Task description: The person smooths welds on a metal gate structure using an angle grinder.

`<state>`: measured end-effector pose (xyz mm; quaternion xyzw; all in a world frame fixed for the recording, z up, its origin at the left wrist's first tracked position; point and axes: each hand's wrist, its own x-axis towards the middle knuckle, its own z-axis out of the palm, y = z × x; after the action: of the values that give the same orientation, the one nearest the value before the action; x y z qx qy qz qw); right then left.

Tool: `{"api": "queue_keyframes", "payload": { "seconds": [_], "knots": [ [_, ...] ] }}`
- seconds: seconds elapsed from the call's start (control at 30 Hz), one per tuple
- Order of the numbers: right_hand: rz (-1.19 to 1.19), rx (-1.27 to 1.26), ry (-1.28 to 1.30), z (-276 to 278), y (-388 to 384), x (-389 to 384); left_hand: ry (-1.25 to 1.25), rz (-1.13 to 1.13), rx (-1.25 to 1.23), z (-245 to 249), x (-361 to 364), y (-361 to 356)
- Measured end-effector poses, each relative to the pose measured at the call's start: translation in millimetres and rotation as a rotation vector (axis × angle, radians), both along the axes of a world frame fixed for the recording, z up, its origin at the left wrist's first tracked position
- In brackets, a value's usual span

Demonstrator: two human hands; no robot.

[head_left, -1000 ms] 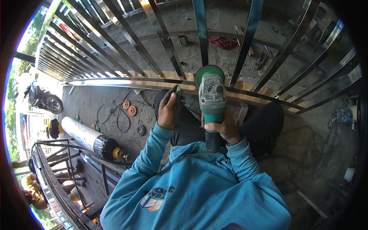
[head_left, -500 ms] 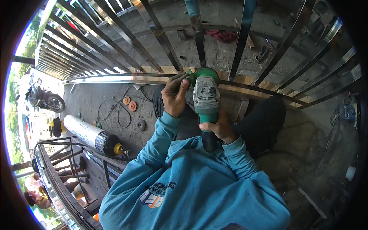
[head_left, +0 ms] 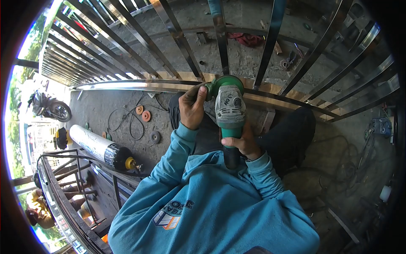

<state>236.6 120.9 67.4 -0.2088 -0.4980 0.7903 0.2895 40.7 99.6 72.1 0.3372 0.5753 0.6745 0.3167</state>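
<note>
An angle grinder with a green body and a worn grey gear head points away from me, its green disc at the lower rail of a shiny metal railing. My right hand is wrapped around the grinder's body, thumb across the top. Off the left of the head, my left hand is closed around the dark side handle. Whether the disc touches the rail cannot be made out. Upright bars fan out from the rail.
To my left lie a gas cylinder, several loose discs and a looped cable. A metal frame stands nearer, with a person beyond it. A motorcycle is farther back; a red cloth lies behind the bars.
The grinder and both hands have shifted very slightly, with the grip unchanged. At far left, the other person has moved a little. The view has tilted marginally.
</note>
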Motion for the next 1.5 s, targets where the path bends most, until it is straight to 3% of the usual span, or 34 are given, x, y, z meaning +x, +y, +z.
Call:
{"api": "queue_keyframes", "payload": {
  "seconds": [0.2,0.4,0.47,0.5,0.57,0.63,0.7,0.73,0.77,0.83,0.93,1.03,1.1,1.17,1.23,1.33,1.5],
  "knots": [
    [0.059,-0.012,-0.021,0.7,-1.5,2.0,0.035,-0.044,-0.025,3.5,-7.6,-4.4],
    [0.016,0.047,-0.042,-5.6,-5.7,-2.3,0.287,-0.031,-0.081,28.1,-7.2,-10.6],
    [0.008,0.064,-0.055,-7.5,-3.8,-3.1,0.546,-0.078,-0.156,35.3,-9.9,-19.5],
    [-0.005,0.08,-0.067,-7.9,-2.0,-2.7,0.545,-0.076,-0.155,32.7,-11.5,-23.5],
    [0.009,0.047,-0.066,-7.5,1.8,0.9,0.172,0.063,0.038,16.4,-17.0,-30.2],
    [0.029,0.011,-0.075,-3.5,3.4,3.6,0.181,0.074,-0.024,1.3,-32.5,-44.4],
    [-0.02,-0.102,0.002,6.8,6.4,5.0,-0.565,0.002,0.074,-2.0,-31.5,-52.8],
    [-0.013,-0.099,-0.005,10.6,7.3,5.8,-0.762,0.05,-0.027,-0.3,-25.5,-54.5],
    [-0.022,-0.13,-0.005,13.9,7.5,7.0,-0.768,0.056,-0.023,-5.4,-20.9,-59.0],
    [-0.024,-0.157,-0.012,17.6,10.7,8.3,-0.971,-0.186,-0.001,-15.5,-9.7,-68.1],
    [0.004,-0.162,-0.002,19.6,15.3,12.6,-0.263,-0.263,-0.236,-18.3,28.0,-87.2],
    [0.008,-0.299,0.085,24.0,12.7,13.6,0.043,-0.481,-0.056,-11.5,55.6,-101.9],
    [0.012,-0.465,0.218,30.5,8.5,11.4,0.418,-0.458,0.268,-14.4,60.2,-93.9],
    [0.044,-0.472,0.184,27.7,8.9,15.0,0.548,-0.465,0.306,-14.9,57.6,-95.5],
    [0.077,-0.478,0.153,20.8,9.5,19.0,0.903,-0.55,0.368,-5.2,50.4,-92.2],
    [0.052,-0.501,0.148,14.2,5.3,18.8,1.023,-0.509,0.393,-13.6,52.3,-96.8],
    [-0.184,-0.473,0.111,13.9,-7.1,6.4,1.085,-0.397,0.394,-24.6,52.4,-106.3]
  ]
}}
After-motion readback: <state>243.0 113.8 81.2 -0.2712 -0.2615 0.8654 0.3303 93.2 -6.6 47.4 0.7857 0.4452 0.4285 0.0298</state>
